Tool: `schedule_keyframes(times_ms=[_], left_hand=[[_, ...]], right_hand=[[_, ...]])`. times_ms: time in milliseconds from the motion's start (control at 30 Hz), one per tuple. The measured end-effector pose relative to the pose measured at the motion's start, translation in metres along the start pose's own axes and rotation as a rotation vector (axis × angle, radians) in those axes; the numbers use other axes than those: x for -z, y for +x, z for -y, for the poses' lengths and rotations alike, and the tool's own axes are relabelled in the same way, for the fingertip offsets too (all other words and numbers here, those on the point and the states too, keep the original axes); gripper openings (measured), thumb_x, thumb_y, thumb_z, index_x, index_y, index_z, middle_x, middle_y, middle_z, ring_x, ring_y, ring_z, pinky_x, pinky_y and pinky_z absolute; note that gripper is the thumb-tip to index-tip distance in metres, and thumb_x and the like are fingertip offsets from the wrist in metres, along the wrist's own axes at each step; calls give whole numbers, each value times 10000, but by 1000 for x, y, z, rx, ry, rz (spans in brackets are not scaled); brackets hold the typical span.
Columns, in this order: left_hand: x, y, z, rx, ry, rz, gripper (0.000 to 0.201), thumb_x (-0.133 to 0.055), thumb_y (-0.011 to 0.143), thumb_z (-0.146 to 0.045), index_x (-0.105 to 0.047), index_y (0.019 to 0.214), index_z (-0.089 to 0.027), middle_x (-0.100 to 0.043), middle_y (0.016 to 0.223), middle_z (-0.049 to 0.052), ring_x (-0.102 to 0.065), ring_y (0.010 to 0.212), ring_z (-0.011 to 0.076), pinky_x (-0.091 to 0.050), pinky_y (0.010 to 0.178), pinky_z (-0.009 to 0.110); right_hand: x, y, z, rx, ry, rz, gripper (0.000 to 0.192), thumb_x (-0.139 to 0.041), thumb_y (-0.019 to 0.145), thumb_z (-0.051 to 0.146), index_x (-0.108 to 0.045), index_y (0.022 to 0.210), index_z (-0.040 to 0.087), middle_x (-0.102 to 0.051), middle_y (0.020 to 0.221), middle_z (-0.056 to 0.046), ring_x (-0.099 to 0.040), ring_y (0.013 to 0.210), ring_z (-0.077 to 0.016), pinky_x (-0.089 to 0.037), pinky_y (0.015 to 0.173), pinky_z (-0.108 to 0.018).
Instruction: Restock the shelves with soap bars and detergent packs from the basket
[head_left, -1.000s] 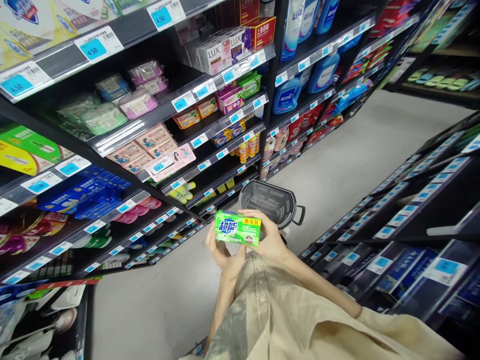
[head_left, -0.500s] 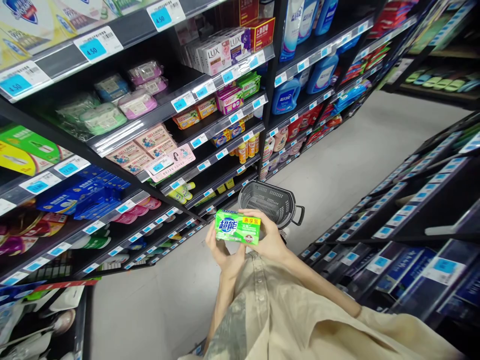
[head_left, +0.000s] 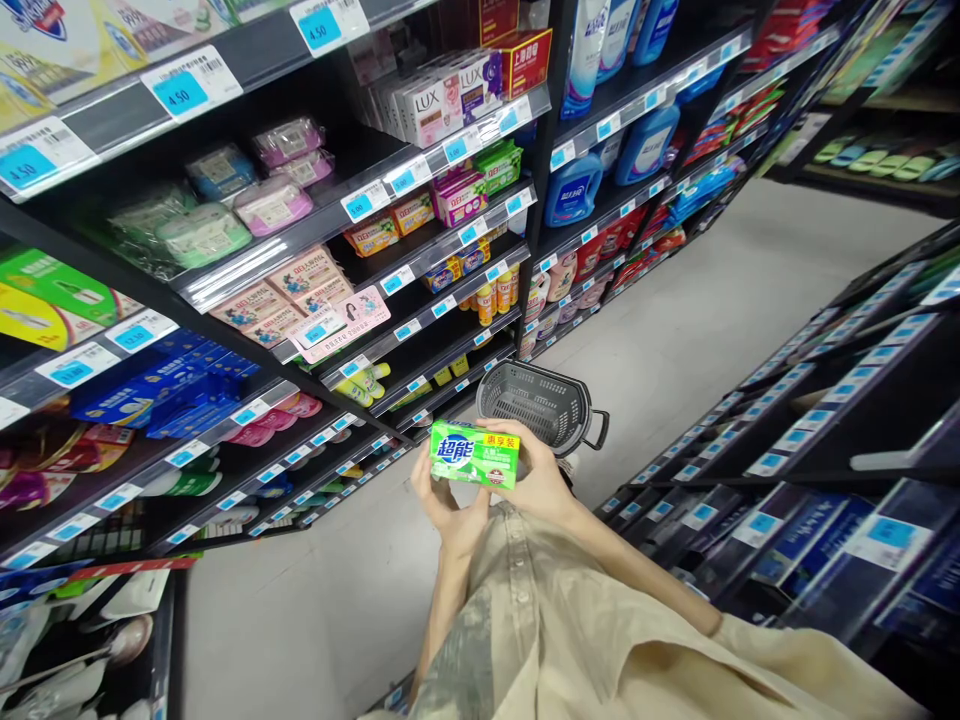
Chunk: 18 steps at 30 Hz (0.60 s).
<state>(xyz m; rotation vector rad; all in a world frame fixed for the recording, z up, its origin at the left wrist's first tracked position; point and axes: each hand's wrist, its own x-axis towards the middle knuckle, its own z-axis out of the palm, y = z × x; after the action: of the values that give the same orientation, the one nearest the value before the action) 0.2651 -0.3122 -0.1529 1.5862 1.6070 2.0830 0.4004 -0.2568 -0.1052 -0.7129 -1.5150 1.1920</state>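
Green soap pack (head_left: 474, 455): flat rectangular box, bright green printed face up toward the camera, blue-and-white characters at its left, yellow strip with red characters along top right edge. Held level, long side across. Fingers (head_left: 504, 431) curl over its right end; other fingers (head_left: 421, 480) sit under the left end.

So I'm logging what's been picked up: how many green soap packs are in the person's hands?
1. A single green soap pack sits between the left hand and right hand, above the grey basket on the floor. Anything behind it is hidden.
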Motion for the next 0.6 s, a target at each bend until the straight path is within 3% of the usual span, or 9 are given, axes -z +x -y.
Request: schedule_keyframes(times_ms=[600], left_hand=[[1,1,-1,0,-41,25,862,-851,856,-261,-371,1569,-312,-434,1551,188,-519,1468,319,-632,986,382]], right_hand=[[2,-1,-1,-83,68,-6,666,-972,746,348,-634,1315,268,-671,1421,-124,-673,1305,-283,-627,973,-353]])
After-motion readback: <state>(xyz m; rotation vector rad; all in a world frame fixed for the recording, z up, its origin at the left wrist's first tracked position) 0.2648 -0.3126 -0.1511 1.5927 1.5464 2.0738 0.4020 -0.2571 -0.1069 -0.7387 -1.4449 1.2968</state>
